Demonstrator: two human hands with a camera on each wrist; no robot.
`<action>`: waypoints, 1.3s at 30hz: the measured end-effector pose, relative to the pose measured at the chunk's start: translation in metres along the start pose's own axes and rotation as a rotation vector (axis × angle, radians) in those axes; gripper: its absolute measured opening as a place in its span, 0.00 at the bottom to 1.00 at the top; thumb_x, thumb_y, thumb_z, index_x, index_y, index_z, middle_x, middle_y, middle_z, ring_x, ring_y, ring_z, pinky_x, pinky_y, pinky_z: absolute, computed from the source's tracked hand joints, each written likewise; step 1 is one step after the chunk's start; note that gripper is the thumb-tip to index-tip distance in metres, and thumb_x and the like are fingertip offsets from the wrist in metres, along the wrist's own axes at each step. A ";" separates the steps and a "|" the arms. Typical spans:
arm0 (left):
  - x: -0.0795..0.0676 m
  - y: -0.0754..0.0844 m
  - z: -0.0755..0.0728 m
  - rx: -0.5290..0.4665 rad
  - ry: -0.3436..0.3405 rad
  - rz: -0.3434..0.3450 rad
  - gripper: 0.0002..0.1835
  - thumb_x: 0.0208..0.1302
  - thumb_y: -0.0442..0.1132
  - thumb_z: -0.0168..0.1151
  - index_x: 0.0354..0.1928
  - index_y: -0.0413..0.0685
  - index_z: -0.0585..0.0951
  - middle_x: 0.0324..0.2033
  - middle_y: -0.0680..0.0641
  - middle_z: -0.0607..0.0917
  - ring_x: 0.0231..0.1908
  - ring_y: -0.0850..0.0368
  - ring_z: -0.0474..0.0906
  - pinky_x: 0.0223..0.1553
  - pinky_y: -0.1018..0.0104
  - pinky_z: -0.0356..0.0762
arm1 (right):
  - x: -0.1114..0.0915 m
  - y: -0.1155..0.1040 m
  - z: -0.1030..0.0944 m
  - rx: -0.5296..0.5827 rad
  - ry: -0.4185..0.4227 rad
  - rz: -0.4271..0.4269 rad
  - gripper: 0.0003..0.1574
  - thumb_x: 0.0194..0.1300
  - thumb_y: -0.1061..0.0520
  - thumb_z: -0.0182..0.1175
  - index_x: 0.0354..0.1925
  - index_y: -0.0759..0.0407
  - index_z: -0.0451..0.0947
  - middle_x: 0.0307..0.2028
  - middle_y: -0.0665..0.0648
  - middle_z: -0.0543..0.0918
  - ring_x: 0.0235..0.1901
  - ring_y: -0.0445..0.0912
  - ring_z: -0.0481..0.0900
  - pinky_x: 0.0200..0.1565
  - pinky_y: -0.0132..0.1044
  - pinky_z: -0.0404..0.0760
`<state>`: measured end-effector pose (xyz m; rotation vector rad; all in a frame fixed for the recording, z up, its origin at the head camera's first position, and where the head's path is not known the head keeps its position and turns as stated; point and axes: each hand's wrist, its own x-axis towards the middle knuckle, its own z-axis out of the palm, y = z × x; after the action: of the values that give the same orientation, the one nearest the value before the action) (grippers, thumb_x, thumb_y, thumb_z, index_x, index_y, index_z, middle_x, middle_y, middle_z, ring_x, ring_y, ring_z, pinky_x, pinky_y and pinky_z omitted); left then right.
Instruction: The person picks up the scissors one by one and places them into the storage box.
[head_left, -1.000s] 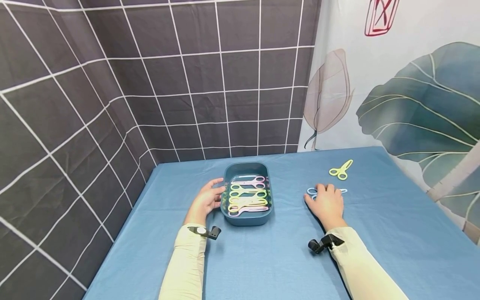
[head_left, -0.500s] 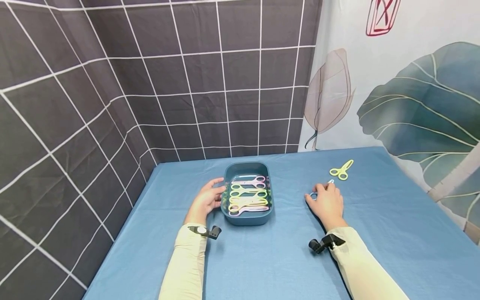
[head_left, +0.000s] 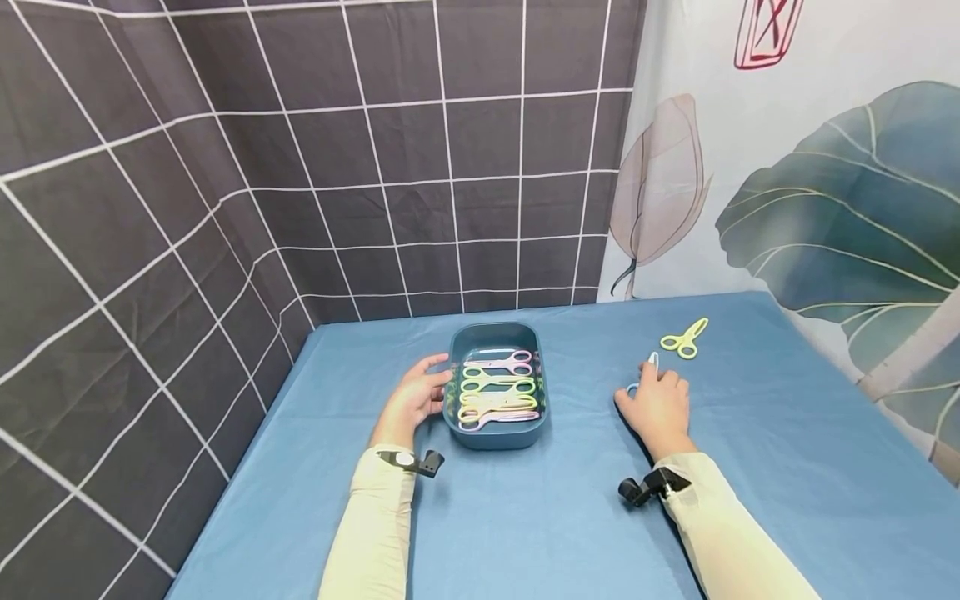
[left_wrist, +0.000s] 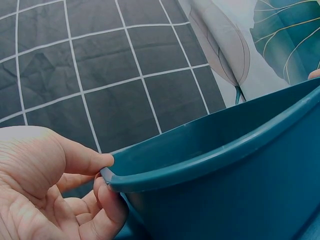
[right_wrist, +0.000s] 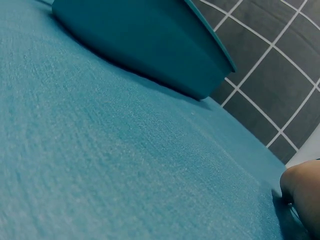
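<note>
My left hand [head_left: 412, 398] pinches the left rim of a dark blue plastic bin [head_left: 495, 442], thumb on top and fingers below, as the left wrist view shows. Several small scissors lie crosswise in the bin, including pink-purple scissors [head_left: 517, 357] at the far end, green scissors [head_left: 474, 385] and yellow scissors [head_left: 517, 403]. To the right of the bin, my right hand [head_left: 660, 412] holds light-blue scissors [head_left: 654, 359] low at the table. Their tip points away from me past the fingers, and the palm hides most of them. In the right wrist view only part of that hand [right_wrist: 305, 192] shows.
Yellow-green scissors [head_left: 685, 339] lie on the blue cloth [head_left: 570, 517] beyond my right hand. A dark gridded curtain [head_left: 390, 208] stands behind and to the left, and a white leaf-printed curtain [head_left: 750, 200] at the right. A black cable runs under the right forearm.
Under my right hand the light-blue scissors have turned from pointing right to pointing away from me. The left hand and the bin have stayed in place.
</note>
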<state>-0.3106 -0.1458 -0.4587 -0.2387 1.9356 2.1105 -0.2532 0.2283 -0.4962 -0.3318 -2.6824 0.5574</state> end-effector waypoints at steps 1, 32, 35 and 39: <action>0.000 0.000 0.000 0.001 -0.002 -0.002 0.23 0.61 0.36 0.59 0.59 0.59 0.71 0.38 0.42 0.79 0.24 0.59 0.73 0.21 0.67 0.75 | 0.000 0.000 0.000 0.010 -0.007 0.002 0.37 0.53 0.47 0.56 0.56 0.66 0.63 0.42 0.74 0.65 0.42 0.67 0.59 0.44 0.58 0.60; -0.001 -0.003 0.000 -0.007 -0.024 -0.006 0.24 0.62 0.35 0.58 0.60 0.58 0.70 0.41 0.39 0.78 0.24 0.59 0.73 0.22 0.66 0.75 | 0.015 -0.026 0.006 0.389 -0.038 -0.047 0.29 0.41 0.57 0.65 0.46 0.54 0.69 0.49 0.64 0.73 0.48 0.65 0.60 0.48 0.60 0.52; 0.000 -0.004 -0.001 -0.004 -0.026 -0.005 0.23 0.62 0.35 0.58 0.59 0.58 0.70 0.42 0.39 0.78 0.24 0.59 0.73 0.22 0.66 0.75 | 0.019 -0.043 0.003 0.438 -0.042 -0.125 0.30 0.39 0.59 0.65 0.45 0.53 0.70 0.48 0.63 0.74 0.48 0.64 0.60 0.49 0.60 0.52; 0.003 -0.002 -0.002 -0.006 -0.023 -0.004 0.23 0.61 0.35 0.59 0.58 0.58 0.71 0.41 0.39 0.78 0.24 0.58 0.73 0.22 0.66 0.75 | 0.027 -0.071 -0.002 0.473 -0.055 -0.234 0.29 0.38 0.60 0.67 0.43 0.52 0.70 0.48 0.61 0.73 0.49 0.61 0.60 0.51 0.56 0.53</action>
<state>-0.3126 -0.1476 -0.4618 -0.2184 1.9143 2.1080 -0.2869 0.1736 -0.4559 0.1290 -2.4871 1.1013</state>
